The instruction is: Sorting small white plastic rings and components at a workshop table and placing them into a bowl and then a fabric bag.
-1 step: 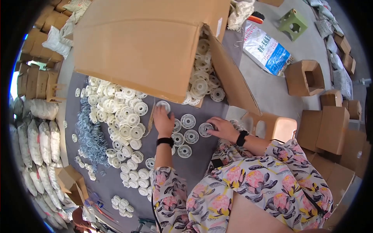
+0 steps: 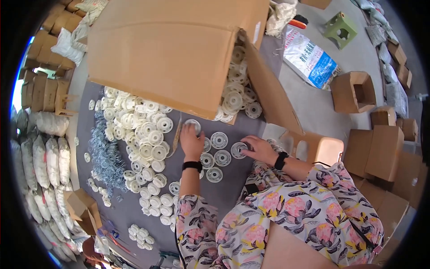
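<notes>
Near the middle of the dark grey table, my left hand has its fingers closed over the near edge of a white round plastic wheel. To its right, my right hand grips the right rim of another white wheel between thumb and fingers. Several similar wheels with dark centres lie flat between the hands, one partly hidden by my left wrist. Left of my left hand, a heap of cream-white wheels spreads over the table.
A large cardboard box lies tipped at the back, wheels spilling from its open side. Blue-grey springs are piled at the left. Stacked white caps stand nearer. A printed sack, a green stool and cartons occupy the floor.
The whole view has shifted slightly. Both hands stay at the same wheels.
</notes>
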### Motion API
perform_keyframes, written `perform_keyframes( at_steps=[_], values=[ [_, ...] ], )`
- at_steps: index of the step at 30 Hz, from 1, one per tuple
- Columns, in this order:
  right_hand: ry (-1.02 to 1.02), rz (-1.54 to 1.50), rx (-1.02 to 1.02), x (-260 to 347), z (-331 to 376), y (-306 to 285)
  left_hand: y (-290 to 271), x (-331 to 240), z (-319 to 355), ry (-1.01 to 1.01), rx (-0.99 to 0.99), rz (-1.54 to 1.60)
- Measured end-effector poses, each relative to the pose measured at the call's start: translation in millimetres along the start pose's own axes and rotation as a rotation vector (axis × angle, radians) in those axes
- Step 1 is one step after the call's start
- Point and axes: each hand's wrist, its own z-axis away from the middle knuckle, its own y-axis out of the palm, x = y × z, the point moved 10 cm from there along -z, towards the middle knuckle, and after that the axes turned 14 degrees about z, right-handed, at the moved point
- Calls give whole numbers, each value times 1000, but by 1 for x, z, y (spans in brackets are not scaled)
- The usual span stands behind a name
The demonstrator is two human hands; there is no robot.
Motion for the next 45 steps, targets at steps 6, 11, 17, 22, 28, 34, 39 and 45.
perform_keyframes(
  at_steps=[6, 11, 17, 22, 28, 34, 39, 45],
  values=[
    [290, -602, 37, -65, -6, 53, -103, 28, 30, -64, -388, 235],
    [372, -1143, 237, -27, -10, 73, -226, 155, 114, -386, -736, -176],
    [433, -949, 96, -43, -1, 61, -301, 265, 213, -816, -842, -262],
    [525, -889, -38, -59, 10, 42, -305, 326, 268, -1307, -961, -41],
    [623, -780, -76, -48, 13, 37, -280, 375, 290, -1112, -1020, 698],
    [466, -451, -262, -31, -12, 3, -294, 311, 327, -996, -1482, 1016],
    [221, -661, 156, 99, -30, 21, -227, 157, 201, -654, -669, 1073],
    [374, -1261, 548, 163, -3, 95, -87, -37, 131, -264, -225, 928]
  ],
)
